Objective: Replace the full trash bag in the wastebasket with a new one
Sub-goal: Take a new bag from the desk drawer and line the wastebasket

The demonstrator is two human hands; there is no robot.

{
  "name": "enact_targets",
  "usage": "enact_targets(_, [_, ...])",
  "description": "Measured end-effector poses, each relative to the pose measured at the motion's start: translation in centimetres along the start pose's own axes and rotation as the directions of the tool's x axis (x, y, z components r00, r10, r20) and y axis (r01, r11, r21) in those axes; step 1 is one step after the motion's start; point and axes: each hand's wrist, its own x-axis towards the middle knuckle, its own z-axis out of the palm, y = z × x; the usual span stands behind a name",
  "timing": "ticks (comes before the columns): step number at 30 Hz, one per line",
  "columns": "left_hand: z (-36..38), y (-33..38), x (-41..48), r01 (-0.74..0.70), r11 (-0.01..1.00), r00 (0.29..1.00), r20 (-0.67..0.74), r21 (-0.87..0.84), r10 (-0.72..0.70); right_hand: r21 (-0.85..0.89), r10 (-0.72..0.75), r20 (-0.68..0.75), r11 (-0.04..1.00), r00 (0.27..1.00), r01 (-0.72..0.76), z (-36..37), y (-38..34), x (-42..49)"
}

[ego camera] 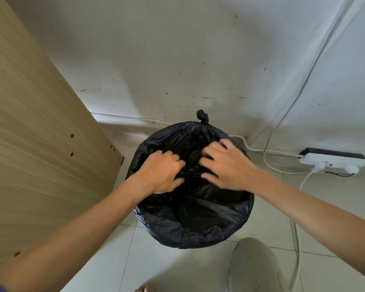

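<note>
A black trash bag point(198, 216) covers the round wastebasket on the tiled floor; the basket itself is hidden under the plastic. A small knot point(202, 116) sticks up at the bag's far edge. Both hands reach into the bag's middle. My left hand point(163, 172) has its fingers curled into the gathered black plastic at the centre. My right hand point(223, 165) lies on the plastic just to the right, fingers bent and pressing into the folds. What the bag holds is not visible.
A wooden cabinet side point(36, 144) stands close on the left. A white wall is behind. A white power strip point(333, 160) with plugs and cables point(261, 152) lies on the floor at right. My trouser leg point(253, 268) is in front of the basket.
</note>
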Motion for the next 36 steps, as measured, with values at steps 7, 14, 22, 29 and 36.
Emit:
enact_targets(7, [-1.7, -1.4, 5.4, 0.177, 0.921, 0.864, -0.394, -0.346, -0.314, 0.699, 0.592, 0.007, 0.574, 0.806, -0.427, -0.5, 5.0, 6.1])
enact_targets(14, [-1.7, -2.2, 9.6, 0.221, 0.727, 0.905, -0.141, -0.65, -0.401, 0.876, 0.601, 0.434, -0.107, 0.671, -0.47, 0.6, 8.2, 7.8])
enact_targets(22, [-1.8, -1.6, 9.8, 0.077, 0.615, 0.96, -0.109, -0.785, -0.26, 0.799, 0.495, 0.598, -0.308, 0.63, -0.516, 1.8, 8.4, 5.4])
enact_targets(29, [-2.4, -0.6, 9.5, 0.038, 0.576, 0.976, -0.093, -0.817, -0.195, 0.779, 0.263, 0.568, -0.476, 0.78, -0.407, 3.3, 8.7, 1.6])
enact_targets(36, [-2.5, -0.2, 9.1, 0.038, 0.562, 0.981, -0.076, -0.826, -0.179, 0.823, 0.374, 0.528, -0.445, 0.763, -0.352, 4.4, 7.3, 0.0])
